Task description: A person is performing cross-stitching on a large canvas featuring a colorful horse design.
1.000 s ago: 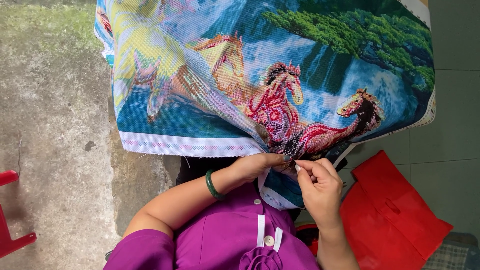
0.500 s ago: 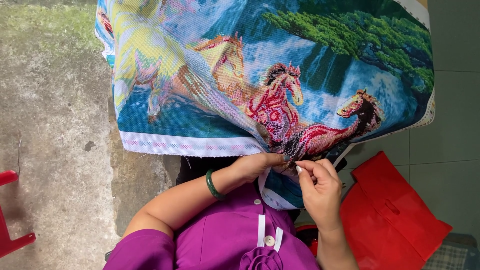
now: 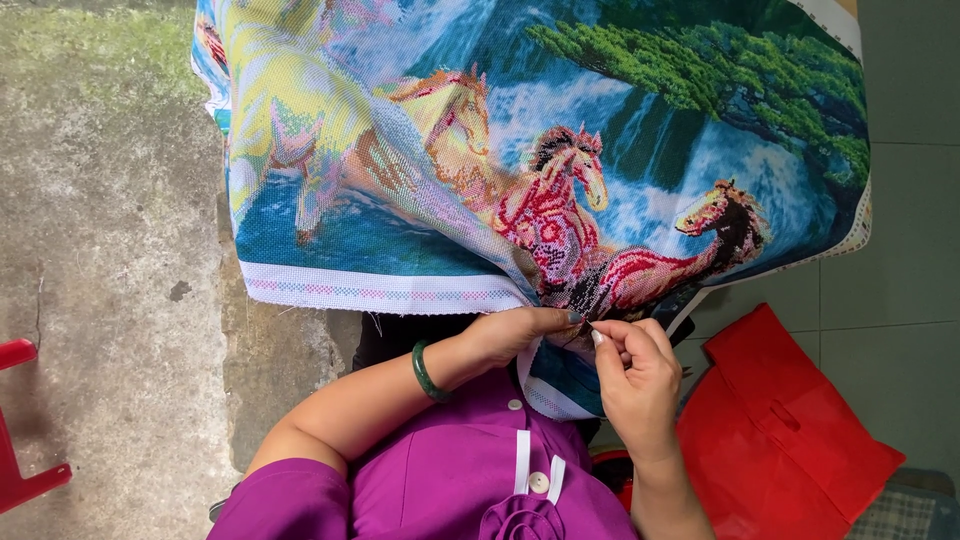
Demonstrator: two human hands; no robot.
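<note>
A large cross-stitch cloth [image 3: 540,160] showing horses, water and green trees fills the upper half of the view; its top and right edges are cut off by the frame, and its lower fold hangs down over the person's lap, hiding what lies beneath. A needle or thread at the meeting point of the hands is too small to make out.

The left hand [image 3: 520,332] comes in from 8 o'clock, forearm bare, a green bangle [image 3: 425,372] on the wrist. Its grip is pressed together on the cloth's lower fold, thumb on top, fingers tucked out of sight under the fabric.

The right hand [image 3: 635,375] rises from 6 o'clock, just beside the left. Its fingertips [image 3: 598,337] pinch together at the cloth's edge; what they hold cannot be told.

A purple shirt [image 3: 450,480] fills the bottom. A red bag [image 3: 790,430] lies on the floor at 4 o'clock, partly hidden by the right arm.
</note>
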